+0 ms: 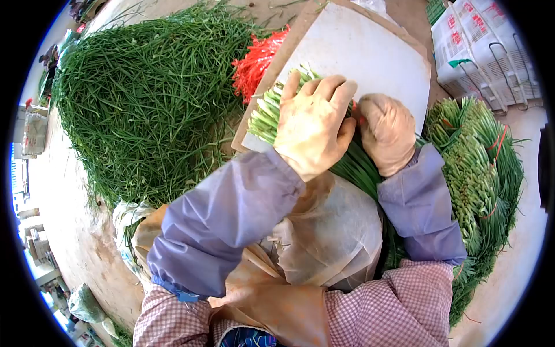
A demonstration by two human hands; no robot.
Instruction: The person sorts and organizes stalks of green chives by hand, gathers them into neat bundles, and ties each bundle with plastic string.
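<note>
A bundle of garlic chives (266, 118) lies across the white board (370, 46), its pale cut ends to the left and its green leaves (358, 172) running down toward my lap. My left hand (315, 124) is wrapped over the bundle near the cut ends, with the thumb toward the right. Right beside it, my right hand (387, 133) is closed in a pinch at the bundle's far side. A bit of red tie (362, 121) shows at its fingertips; most of the tie is hidden. Both hands appear to be in thin tan gloves.
A big heap of loose green chives (150, 98) lies on the left. Red plastic ties (260, 62) are piled beside the board. Several bound bundles (471, 162) are stacked at the right. White plastic crates (485, 52) stand at the back right. A plastic bag (87, 303) sits lower left.
</note>
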